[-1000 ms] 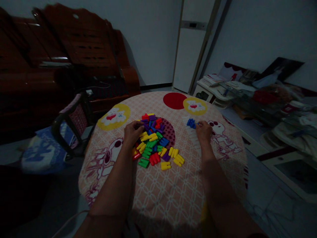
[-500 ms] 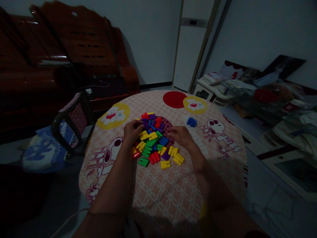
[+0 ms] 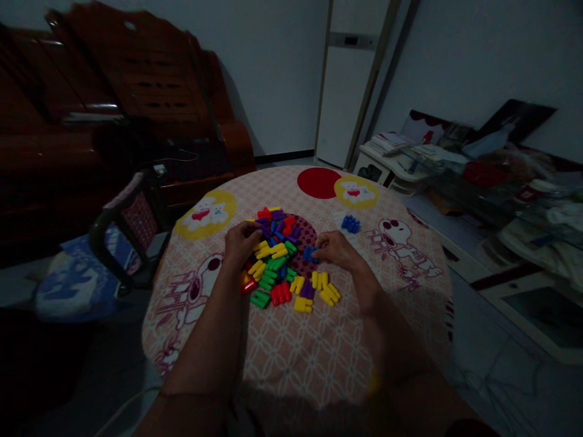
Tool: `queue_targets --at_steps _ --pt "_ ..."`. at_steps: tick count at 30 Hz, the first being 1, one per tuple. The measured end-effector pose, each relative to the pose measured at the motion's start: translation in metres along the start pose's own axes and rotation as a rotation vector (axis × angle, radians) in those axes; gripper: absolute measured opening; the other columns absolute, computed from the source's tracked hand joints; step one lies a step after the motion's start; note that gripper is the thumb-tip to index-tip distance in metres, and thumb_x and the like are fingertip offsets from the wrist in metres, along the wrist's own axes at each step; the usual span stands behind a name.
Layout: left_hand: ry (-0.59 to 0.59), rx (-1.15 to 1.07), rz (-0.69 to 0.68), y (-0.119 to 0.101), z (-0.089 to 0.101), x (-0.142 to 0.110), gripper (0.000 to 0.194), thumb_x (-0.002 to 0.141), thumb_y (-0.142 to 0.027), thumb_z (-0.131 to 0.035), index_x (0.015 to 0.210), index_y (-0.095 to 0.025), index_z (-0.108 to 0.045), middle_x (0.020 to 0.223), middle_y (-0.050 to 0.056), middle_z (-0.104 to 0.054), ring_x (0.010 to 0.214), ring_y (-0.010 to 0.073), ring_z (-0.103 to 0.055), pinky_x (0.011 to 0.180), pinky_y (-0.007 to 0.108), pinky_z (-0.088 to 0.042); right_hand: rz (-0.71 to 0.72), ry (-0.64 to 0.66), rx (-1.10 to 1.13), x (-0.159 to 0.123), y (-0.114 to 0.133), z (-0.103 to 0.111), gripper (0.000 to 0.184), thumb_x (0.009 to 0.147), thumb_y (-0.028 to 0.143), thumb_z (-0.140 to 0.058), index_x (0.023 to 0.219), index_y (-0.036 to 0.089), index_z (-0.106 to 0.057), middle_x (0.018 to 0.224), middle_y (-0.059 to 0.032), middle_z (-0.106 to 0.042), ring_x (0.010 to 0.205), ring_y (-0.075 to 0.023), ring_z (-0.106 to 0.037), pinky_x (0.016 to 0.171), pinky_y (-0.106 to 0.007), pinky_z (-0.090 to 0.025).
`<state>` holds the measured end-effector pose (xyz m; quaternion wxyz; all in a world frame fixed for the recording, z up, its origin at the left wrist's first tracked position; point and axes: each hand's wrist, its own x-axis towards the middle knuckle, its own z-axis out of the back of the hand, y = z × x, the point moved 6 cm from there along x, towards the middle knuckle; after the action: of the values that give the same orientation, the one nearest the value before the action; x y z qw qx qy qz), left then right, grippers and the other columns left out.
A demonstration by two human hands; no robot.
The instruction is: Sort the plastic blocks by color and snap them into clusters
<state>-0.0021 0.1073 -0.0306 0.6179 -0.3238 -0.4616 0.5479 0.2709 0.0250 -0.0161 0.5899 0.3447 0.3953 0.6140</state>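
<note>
A pile of plastic building blocks (image 3: 276,264) in red, yellow, green, blue and purple lies mid-table. At its left side is my left hand (image 3: 241,244), fingers curled together against the purple and yellow blocks; what they hold, if anything, is hidden. To the right of the pile, my right hand (image 3: 337,249) pinches a blue block (image 3: 310,254) between thumb and fingers, low over the cloth. Farther back on the right, a small group of blue blocks (image 3: 350,224) stands apart. Several yellow blocks (image 3: 320,280) lie loose at the pile's near right edge.
A patterned cloth (image 3: 291,352) covers the round table. On the left stand a chair (image 3: 132,224) and a wooden bench (image 3: 150,91). A low cabinet (image 3: 483,267) heaped with papers and bags runs along the right. A tall white unit (image 3: 344,97) stands behind.
My right hand has gripped the blue block and drawn it out of the pile to the right. Some yellow blocks near it have shifted. My left hand has stayed at the pile's left side.
</note>
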Motion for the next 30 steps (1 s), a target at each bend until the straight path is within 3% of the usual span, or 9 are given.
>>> queue_targets --at_steps 4,6,9,13,20,22,24,28,30 --pt "0.012 -0.004 0.008 0.000 0.000 -0.001 0.031 0.067 -0.036 -0.066 0.090 -0.017 -0.074 0.077 0.003 -0.073 0.069 0.0170 -0.065 0.062 0.025 -0.050 0.045 -0.489 -0.140 -0.006 -0.013 0.068 0.009 0.065 0.025 -0.070 0.071 0.019 -0.067 0.062 0.0006 -0.066 0.060 -0.0172 -0.062 0.061 -0.029 -0.049" --pt "0.009 -0.006 0.008 0.000 -0.001 -0.001 0.029 0.067 -0.035 -0.066 0.089 -0.018 -0.075 0.076 0.002 -0.073 0.069 0.0170 -0.064 0.062 0.025 -0.050 0.083 -0.652 -0.279 -0.012 -0.018 0.090 0.007 0.066 0.023 -0.069 0.072 0.019 -0.069 0.071 -0.0033 -0.071 0.070 -0.0203 -0.065 0.072 -0.033 -0.051" --pt "-0.008 -0.004 0.003 0.000 -0.001 0.000 0.026 0.067 -0.033 -0.067 0.087 -0.018 -0.075 0.074 0.002 -0.073 0.069 0.0172 -0.065 0.062 0.025 -0.051 0.074 -0.715 -0.402 -0.014 -0.030 0.101 0.006 0.070 0.022 -0.067 0.074 0.019 -0.071 0.080 -0.0074 -0.074 0.077 -0.0228 -0.066 0.079 -0.036 -0.050" --pt "-0.006 -0.013 0.009 0.000 -0.001 -0.001 0.027 0.066 -0.033 -0.067 0.087 -0.017 -0.075 0.076 0.003 -0.073 0.070 0.0175 -0.065 0.063 0.025 -0.051 0.046 -0.707 -0.503 -0.011 -0.040 0.095 0.006 0.074 0.023 -0.067 0.079 0.018 -0.069 0.085 -0.0089 -0.073 0.079 -0.0233 -0.064 0.080 -0.036 -0.049" --pt "-0.026 -0.144 0.049 -0.001 0.003 -0.002 0.030 0.065 -0.035 -0.066 0.089 -0.016 -0.073 0.072 0.002 -0.069 0.063 0.0151 -0.061 0.058 0.024 -0.048 0.041 -0.748 -0.563 -0.016 -0.028 0.086 0.015 0.080 0.028 -0.067 0.091 0.019 -0.069 0.088 -0.0101 -0.072 0.083 -0.0247 -0.065 0.082 -0.036 -0.048" --pt "-0.048 -0.143 0.046 -0.004 0.009 -0.002 0.031 0.068 -0.035 -0.065 0.090 -0.016 -0.074 0.067 0.001 -0.066 0.059 0.0143 -0.058 0.056 0.024 -0.046 0.053 -0.721 -0.503 -0.015 -0.021 0.077 0.017 0.082 0.032 -0.067 0.093 0.019 -0.071 0.084 -0.0091 -0.072 0.080 -0.0242 -0.066 0.081 -0.036 -0.049" --pt "-0.004 -0.099 0.013 -0.010 0.011 -0.003 0.033 0.070 -0.037 -0.065 0.093 -0.016 -0.075 0.066 0.001 -0.066 0.059 0.0150 -0.058 0.055 0.024 -0.045 0.104 -0.587 -0.397 -0.010 -0.014 0.057 0.017 0.083 0.032 -0.065 0.093 0.019 -0.073 0.081 -0.0071 -0.073 0.077 -0.0225 -0.067 0.079 -0.034 -0.050" --pt "0.276 0.106 -0.121 -0.034 -0.003 -0.013 0.041 0.071 -0.041 -0.069 0.104 -0.017 -0.076 0.079 0.004 -0.073 0.072 0.0198 -0.065 0.063 0.027 -0.050 0.255 -0.193 -0.164 0.000 0.004 -0.002 0.027 0.084 0.028 -0.062 0.106 0.020 -0.075 0.101 -0.0066 -0.076 0.088 -0.0207 -0.070 0.082 -0.032 -0.054" --pt "0.403 0.153 -0.185 -0.047 -0.017 -0.022 0.042 0.074 -0.042 -0.068 0.107 -0.017 -0.076 0.085 0.005 -0.075 0.077 0.0210 -0.067 0.068 0.029 -0.051 0.324 -0.081 -0.108 -0.001 0.011 -0.023 0.033 0.087 0.030 -0.062 0.115 0.020 -0.074 0.115 -0.0084 -0.074 0.102 -0.0220 -0.069 0.090 -0.035 -0.054"
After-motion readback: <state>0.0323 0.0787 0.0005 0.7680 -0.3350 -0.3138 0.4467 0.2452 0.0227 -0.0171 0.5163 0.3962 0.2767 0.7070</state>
